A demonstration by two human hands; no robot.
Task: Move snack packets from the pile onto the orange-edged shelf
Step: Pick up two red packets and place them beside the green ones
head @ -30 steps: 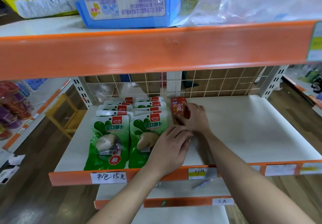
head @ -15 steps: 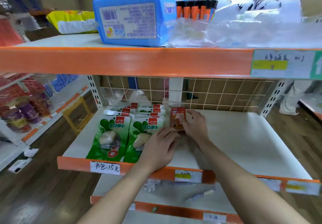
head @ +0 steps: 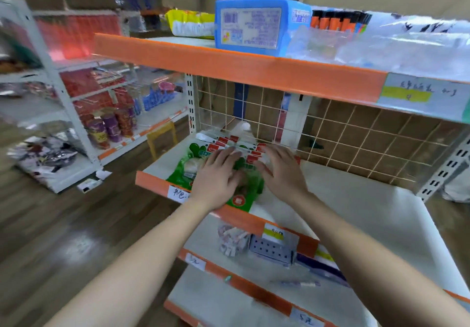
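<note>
Here, your shelf (head: 356, 212) is the middle deck of the rack. I count at least three orange-edged decks in this unit, and the top deck (head: 241, 72) overhangs yours, so you have to reach in under its lip. A wire grid (head: 356, 136) closes the back and likely serves as a stop for whatever you push rearward. One blue box (head: 254, 26) stands on the top deck, out of your way.

The green packets (head: 184, 174) lie at the shelf's left end, overlapped like shingles in two rows running front to back, with the print facing up towards a shopper. Blur and your hands hide too much for an exact count.

Both your hands are on the packets. The left hand (head: 216, 176) lies flat across the front ones and the right hand (head: 282, 174) lies flat along the right row's edge. The fingers are straight and spread, gripping nothing. To me that looks like squaring the rows rather than carrying. The pile is out of sight. One handwritten tag (head: 178, 192) shows on the orange edge below your left hand.
</note>
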